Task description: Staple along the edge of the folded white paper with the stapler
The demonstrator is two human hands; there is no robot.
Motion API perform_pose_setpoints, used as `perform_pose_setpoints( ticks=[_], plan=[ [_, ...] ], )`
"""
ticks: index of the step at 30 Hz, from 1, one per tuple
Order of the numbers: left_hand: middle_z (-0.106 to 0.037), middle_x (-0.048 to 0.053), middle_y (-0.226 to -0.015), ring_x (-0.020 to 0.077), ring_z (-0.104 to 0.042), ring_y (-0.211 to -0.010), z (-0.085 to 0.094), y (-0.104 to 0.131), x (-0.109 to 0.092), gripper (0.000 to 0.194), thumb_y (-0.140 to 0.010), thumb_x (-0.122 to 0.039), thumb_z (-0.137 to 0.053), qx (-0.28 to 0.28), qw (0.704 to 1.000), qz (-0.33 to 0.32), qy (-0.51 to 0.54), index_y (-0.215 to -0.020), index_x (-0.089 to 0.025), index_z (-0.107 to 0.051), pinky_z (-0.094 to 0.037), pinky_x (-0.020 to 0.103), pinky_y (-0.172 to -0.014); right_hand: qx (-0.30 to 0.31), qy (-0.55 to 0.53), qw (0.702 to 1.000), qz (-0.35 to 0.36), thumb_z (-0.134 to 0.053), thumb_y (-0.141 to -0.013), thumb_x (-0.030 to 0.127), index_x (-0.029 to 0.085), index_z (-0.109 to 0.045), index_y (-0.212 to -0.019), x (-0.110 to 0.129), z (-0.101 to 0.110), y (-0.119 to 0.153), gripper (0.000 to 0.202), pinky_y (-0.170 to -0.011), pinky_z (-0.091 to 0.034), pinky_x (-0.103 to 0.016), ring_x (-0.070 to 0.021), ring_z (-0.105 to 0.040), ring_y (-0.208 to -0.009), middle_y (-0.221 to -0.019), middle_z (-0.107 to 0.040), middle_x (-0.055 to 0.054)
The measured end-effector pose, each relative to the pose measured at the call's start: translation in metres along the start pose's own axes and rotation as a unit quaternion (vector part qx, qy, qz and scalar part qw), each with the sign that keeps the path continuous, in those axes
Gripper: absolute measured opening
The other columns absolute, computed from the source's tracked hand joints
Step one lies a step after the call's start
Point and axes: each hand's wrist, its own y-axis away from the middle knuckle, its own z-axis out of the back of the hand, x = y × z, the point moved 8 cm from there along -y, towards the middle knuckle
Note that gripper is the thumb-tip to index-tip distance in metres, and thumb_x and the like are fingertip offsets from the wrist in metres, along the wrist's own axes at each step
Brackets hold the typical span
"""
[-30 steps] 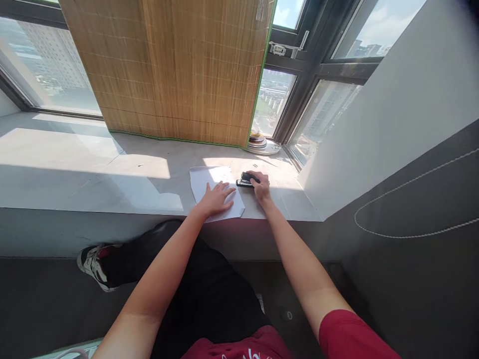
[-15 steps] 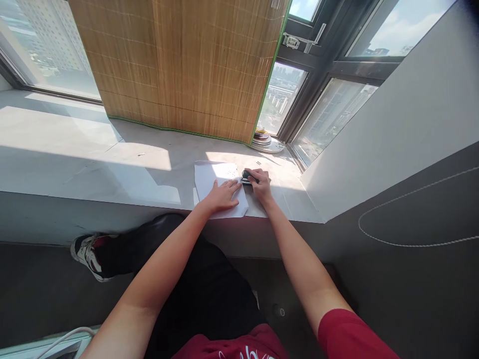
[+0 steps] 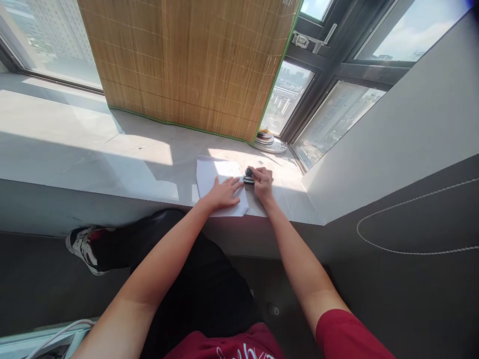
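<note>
A few sheets of white paper [image 3: 209, 177] lie on the pale windowsill, their near edge reaching the sill's front edge. My left hand [image 3: 225, 193] rests flat on the sheets with its fingers spread. Just to the right, my right hand [image 3: 263, 180] is closed around a small black stapler [image 3: 249, 179]. The stapler's front end points left and meets the right edge of the paper; my fingers hide its rear part. Small dark specks show on the sunlit part of the sheets.
A bamboo blind [image 3: 179, 65] with green edging hangs over the sill. Stacked round discs [image 3: 267, 142] stand in the window corner. Tiny staple-like bits [image 3: 261, 162] lie beyond my right hand. A beaded cord [image 3: 374, 245] loops at the right.
The view has shifted slightly. The stapler's top part looks a little more raised from its base. My left hand stays flat on the paper.
</note>
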Motion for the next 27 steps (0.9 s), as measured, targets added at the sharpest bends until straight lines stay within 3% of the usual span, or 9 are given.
perform_pose_setpoints(
  ticks=[14, 27],
  plan=[
    [-0.017, 0.010, -0.176, 0.0404, -0.023, -0.159, 0.0009, 0.0008, -0.0019, 0.071, -0.095, -0.043, -0.048, 0.011, 1.000, 0.005, 0.005, -0.164, -0.031, -0.034, -0.010, 0.080, -0.120, 0.030, 0.048, 0.998, 0.020, -0.045, -0.099, 0.021, 0.038, -0.073, -0.132, 0.0057, -0.0063, 0.0013, 0.047, -0.100, -0.038, -0.045, -0.0285, -0.049, -0.112, -0.115, -0.063, -0.007],
    [-0.019, 0.009, -0.176, 0.0422, -0.021, -0.159, 0.0000, -0.0003, -0.0013, 0.073, -0.095, -0.045, -0.049, 0.015, 1.000, 0.001, 0.010, -0.165, -0.032, -0.032, -0.009, 0.081, -0.119, 0.042, 0.084, 0.995, 0.031, -0.044, -0.103, 0.022, 0.040, -0.072, -0.134, 0.0088, -0.0101, 0.0021, 0.045, -0.101, -0.033, -0.046, -0.0285, -0.046, -0.114, -0.118, -0.061, -0.006]
  ],
)
